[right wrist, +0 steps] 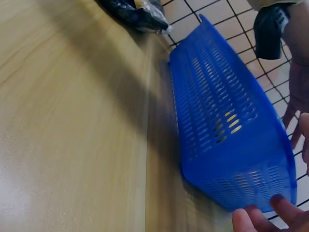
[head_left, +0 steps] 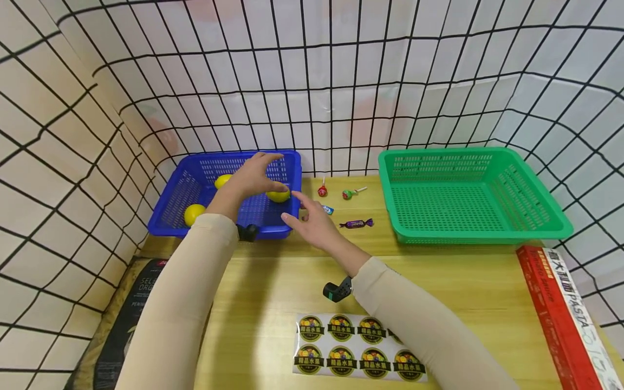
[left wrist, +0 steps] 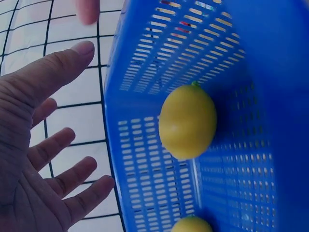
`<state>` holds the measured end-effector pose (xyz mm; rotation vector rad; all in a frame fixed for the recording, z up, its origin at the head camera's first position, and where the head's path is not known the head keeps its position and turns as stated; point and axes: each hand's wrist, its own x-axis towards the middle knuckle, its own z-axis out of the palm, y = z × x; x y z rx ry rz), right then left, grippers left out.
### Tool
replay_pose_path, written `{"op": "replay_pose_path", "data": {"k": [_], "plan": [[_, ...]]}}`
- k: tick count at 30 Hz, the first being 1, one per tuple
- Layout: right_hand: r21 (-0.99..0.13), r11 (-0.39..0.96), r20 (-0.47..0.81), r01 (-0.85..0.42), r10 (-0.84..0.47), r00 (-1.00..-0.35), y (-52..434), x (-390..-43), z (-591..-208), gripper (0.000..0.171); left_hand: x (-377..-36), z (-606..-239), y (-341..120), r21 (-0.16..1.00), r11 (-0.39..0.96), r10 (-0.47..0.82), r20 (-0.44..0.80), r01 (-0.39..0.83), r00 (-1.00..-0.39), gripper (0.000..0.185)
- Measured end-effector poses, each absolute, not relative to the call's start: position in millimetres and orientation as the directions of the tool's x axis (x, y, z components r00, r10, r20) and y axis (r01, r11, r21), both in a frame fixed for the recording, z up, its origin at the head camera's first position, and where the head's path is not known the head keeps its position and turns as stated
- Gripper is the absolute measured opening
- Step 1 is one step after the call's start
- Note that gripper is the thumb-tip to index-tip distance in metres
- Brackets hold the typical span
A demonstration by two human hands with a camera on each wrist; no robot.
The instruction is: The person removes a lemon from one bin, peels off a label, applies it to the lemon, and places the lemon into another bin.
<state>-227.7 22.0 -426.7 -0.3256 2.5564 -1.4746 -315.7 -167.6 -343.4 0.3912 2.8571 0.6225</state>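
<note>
Three yellow lemons lie apart in the blue basket (head_left: 221,233): a right lemon (head_left: 278,196), a rear lemon (head_left: 222,181) and a front-left lemon (head_left: 194,214). Above the basket my left hand (head_left: 252,176) hovers with its fingers spread and nothing in it. In the left wrist view, a lemon (left wrist: 188,123) with a green tip is apart from those fingers. My right hand (head_left: 317,225) is at the basket's right end, its fingers extended and holding nothing. Its fingertips (right wrist: 278,201) overlap the basket wall in the right wrist view; I cannot tell whether they touch it.
Between the baskets lie a red lollipop (head_left: 323,191), a green lollipop (head_left: 347,194), a purple-wrapped candy (head_left: 357,223) and a small blue packet (head_left: 328,209). A green basket (head_left: 400,236) stands right. Stickers (head_left: 341,346), a pasta box (head_left: 560,314) and a black bag (head_left: 131,309) lie nearer.
</note>
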Motion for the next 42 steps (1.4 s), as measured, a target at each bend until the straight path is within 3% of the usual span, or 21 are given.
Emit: {"op": "replay_pose_path", "data": {"k": [8,17,29,42], "plan": [[-0.892,0.443,-0.067,-0.093,-0.333,-0.941,17.9,-235.8,-438.6,0.072,-330.2,-348.1,-159.6,0.405,0.891,0.295,-0.168,0.207,-0.941,0.079],[-0.908,0.418,-0.154,-0.003,-0.342,-0.927,18.2,-233.8,-449.2,0.071,-342.8,-363.1,-167.5,0.429,0.899,0.239,-0.303,0.092,-0.923,0.077],[-0.901,0.434,-0.188,0.021,-0.346,-0.919,18.1,-234.7,-450.3,0.071,-361.6,-385.1,-171.1,0.493,0.869,0.190,-0.413,-0.043,-0.891,0.079],[-0.879,0.475,-0.207,0.028,-0.329,-0.921,16.7,-233.6,-450.7,0.066,-374.7,-405.1,-178.3,0.493,0.868,0.196,-0.451,-0.060,-0.871,0.088]]}}
